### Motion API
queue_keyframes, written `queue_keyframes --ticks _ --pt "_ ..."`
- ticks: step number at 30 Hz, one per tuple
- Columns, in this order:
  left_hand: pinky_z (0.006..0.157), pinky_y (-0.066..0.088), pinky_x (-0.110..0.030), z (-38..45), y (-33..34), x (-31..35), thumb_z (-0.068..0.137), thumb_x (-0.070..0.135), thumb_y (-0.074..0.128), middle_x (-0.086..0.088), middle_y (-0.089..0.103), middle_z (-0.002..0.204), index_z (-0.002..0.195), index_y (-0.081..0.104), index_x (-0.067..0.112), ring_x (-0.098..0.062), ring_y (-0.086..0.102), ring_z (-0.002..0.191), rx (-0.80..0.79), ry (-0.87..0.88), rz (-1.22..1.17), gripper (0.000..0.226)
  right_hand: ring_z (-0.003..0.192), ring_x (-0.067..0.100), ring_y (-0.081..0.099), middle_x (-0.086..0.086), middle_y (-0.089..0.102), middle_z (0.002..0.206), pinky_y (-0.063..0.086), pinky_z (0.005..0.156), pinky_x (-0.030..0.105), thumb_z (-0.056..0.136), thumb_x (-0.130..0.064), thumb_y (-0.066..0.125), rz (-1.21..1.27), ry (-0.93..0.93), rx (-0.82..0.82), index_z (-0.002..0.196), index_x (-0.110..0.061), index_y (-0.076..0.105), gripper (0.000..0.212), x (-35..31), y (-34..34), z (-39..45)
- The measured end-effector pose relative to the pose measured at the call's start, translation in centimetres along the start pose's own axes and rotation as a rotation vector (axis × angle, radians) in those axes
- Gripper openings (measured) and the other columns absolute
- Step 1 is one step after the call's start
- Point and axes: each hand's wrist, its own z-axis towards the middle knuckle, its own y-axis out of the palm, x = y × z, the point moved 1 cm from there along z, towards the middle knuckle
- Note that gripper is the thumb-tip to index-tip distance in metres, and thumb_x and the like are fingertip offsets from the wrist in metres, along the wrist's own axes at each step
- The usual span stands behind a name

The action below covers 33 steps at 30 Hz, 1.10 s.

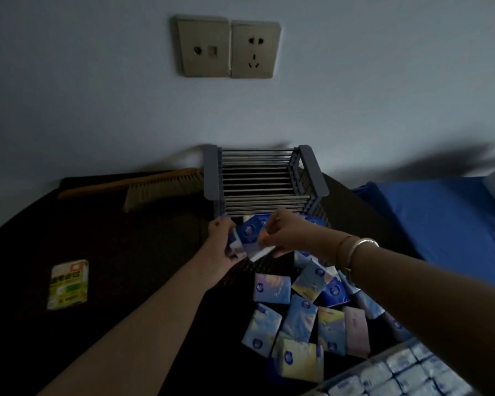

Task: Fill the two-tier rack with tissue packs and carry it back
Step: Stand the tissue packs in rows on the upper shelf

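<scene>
A grey two-tier rack (210, 178) with metal rods stands against the wall on a dark table. Its top tier holds nothing that I can see; blue packs show in the lower tier behind my hands. Both hands meet just in front of the rack's lower tier. My left hand (220, 247) and my right hand (283, 235) together grip a small stack of blue tissue packs (250, 234). Several loose tissue packs (300, 318) in pale blue, yellow and pink lie scattered on the table below my right arm.
A wooden brush (155, 187) lies left of the rack. A green and yellow pack (67, 284) sits on the table at the left. A wrapped bundle of packs (397, 370) is at the bottom right. A blue bed (440, 218) lies to the right. Wall sockets (229, 48) are above.
</scene>
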Motion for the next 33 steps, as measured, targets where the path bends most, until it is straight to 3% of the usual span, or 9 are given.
queue_keyframes --ticks 3,7,11,14,19,21,23,29,33 --pt "0.065 0.050 -0.036 -0.7 0.1 0.3 0.091 0.022 0.062 -0.011 0.054 0.110 0.121 0.031 0.019 -0.023 0.060 0.086 0.086 0.057 0.058 0.043 0.094 0.019 0.061 0.015 0.062 0.113 0.055 0.082 0.035 0.086 -0.009 0.065 0.026 -0.059 -0.070 0.096 -0.019 0.051 0.020 -0.6 0.6 -0.3" --pt "0.080 0.051 -0.045 -0.6 -1.1 0.1 0.084 0.020 0.071 -0.012 0.055 0.118 0.111 0.037 0.024 -0.029 0.060 0.101 0.127 0.032 0.150 0.044 0.099 0.016 0.063 0.004 0.067 0.100 0.049 0.079 0.028 0.092 -0.009 0.053 -0.033 -0.026 -0.168 0.094 -0.014 0.065 0.014 -0.6 -0.8 -0.8" --pt "0.076 0.051 -0.041 -1.1 -0.8 -0.8 0.091 0.019 0.061 -0.012 0.057 0.105 0.113 0.042 0.020 -0.027 0.061 0.092 0.055 0.030 0.163 0.029 0.101 0.029 0.059 0.016 0.063 0.114 0.044 0.081 0.030 0.089 -0.014 0.055 -0.851 0.142 -0.026 0.112 0.000 0.061 0.028 1.8 -2.8 0.3" --pt "0.089 0.048 -0.045 -1.5 -0.2 -1.6 0.094 0.017 0.057 -0.018 0.055 0.113 0.111 0.043 0.018 -0.031 0.058 0.101 0.037 0.033 0.121 0.023 0.103 0.026 0.053 0.013 0.056 0.122 0.042 0.088 0.034 0.092 -0.019 0.056 -1.180 0.351 -0.304 0.123 -0.001 0.057 0.036 3.5 -3.0 0.2" --pt "0.078 0.051 -0.051 -3.2 0.3 -2.3 0.097 0.025 0.051 -0.022 0.053 0.125 0.099 0.044 0.024 -0.036 0.057 0.108 -0.049 -0.030 0.118 0.008 0.084 0.019 0.047 0.010 0.059 0.104 0.039 0.074 0.028 0.091 -0.029 0.059 -1.088 0.460 -0.424 0.115 -0.005 0.061 0.035 3.9 -2.1 -0.7" --pt "0.071 0.054 -0.052 -4.0 0.3 -2.2 0.096 0.030 0.052 -0.019 0.052 0.124 0.107 0.041 0.025 -0.037 0.058 0.108 -0.074 -0.031 0.151 0.016 0.077 0.017 0.052 0.003 0.055 0.085 0.044 0.065 0.022 0.093 -0.025 0.057 -1.054 0.434 -0.410 0.095 -0.009 0.063 0.018 3.2 -1.9 -1.2" --pt "0.070 0.055 -0.057 -5.1 0.4 -1.9 0.094 0.032 0.055 -0.013 0.050 0.127 0.111 0.039 0.025 -0.038 0.057 0.112 -0.080 0.000 0.213 0.024 0.077 0.019 0.056 0.003 0.054 0.085 0.044 0.058 0.020 0.095 -0.018 0.052 -0.956 0.364 -0.333 0.103 -0.005 0.059 0.017 1.5 -1.9 -2.3" --pt "0.067 0.056 -0.058 -11.0 1.4 0.1 0.087 0.027 0.066 -0.007 0.055 0.121 0.104 0.045 0.030 -0.038 0.062 0.105 -0.166 0.138 0.341 0.027 0.080 0.021 0.065 0.006 0.059 0.092 0.055 0.081 0.034 0.091 -0.001 0.054 -0.477 0.071 -0.148 0.087 -0.015 0.053 0.015 -5.2 -2.2 -9.9" --pt "0.077 0.057 -0.052 -16.6 2.5 1.0 0.086 0.020 0.068 -0.008 0.061 0.116 0.109 0.047 0.024 -0.029 0.065 0.099 -0.268 0.325 0.341 0.032 0.076 0.028 0.066 0.017 0.060 0.097 0.057 0.080 0.043 0.086 0.001 0.062 -0.328 -0.060 0.011 0.114 -0.019 0.041 0.040 -7.3 -1.3 -16.7"
